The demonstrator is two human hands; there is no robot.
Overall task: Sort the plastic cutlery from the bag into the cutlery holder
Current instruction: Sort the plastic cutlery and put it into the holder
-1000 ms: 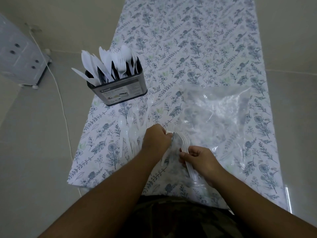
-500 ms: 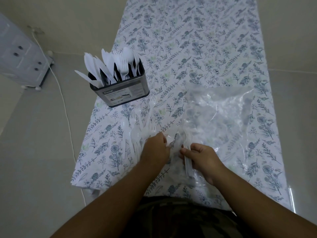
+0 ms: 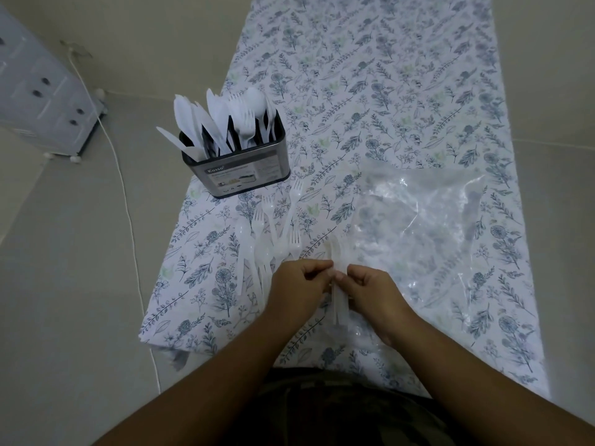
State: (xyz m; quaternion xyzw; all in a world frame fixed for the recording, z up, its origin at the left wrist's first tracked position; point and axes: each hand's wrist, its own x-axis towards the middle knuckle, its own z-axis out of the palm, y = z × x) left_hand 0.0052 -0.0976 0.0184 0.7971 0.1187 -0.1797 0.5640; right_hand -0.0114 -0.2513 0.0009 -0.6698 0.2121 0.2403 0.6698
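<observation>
Cutlery (image 3: 338, 292): small bundle of white plastic pieces, pinched between both hands near the desk's near edge; handles toward the near edge, heads blurred, so kind not certain.
Left hand (image 3: 297, 289): fingers curled, fingertips pinching the bundle from the left.
Right hand (image 3: 370, 291): fingers curled, gripping the bundle from the right, over the bag's near-left corner.
Loose forks (image 3: 273, 233): scattered with a few spoons on the cloth, between holder and left hand, beside the left edge.
Holder (image 3: 240, 170): dark metal box with a label, upright by the left edge, packed with white knives, forks and spoons, heads up.
Bag (image 3: 425, 233): clear plastic, lying flat and crumpled toward the right edge.
Desk (image 3: 402, 91): covered by a floral cloth.
</observation>
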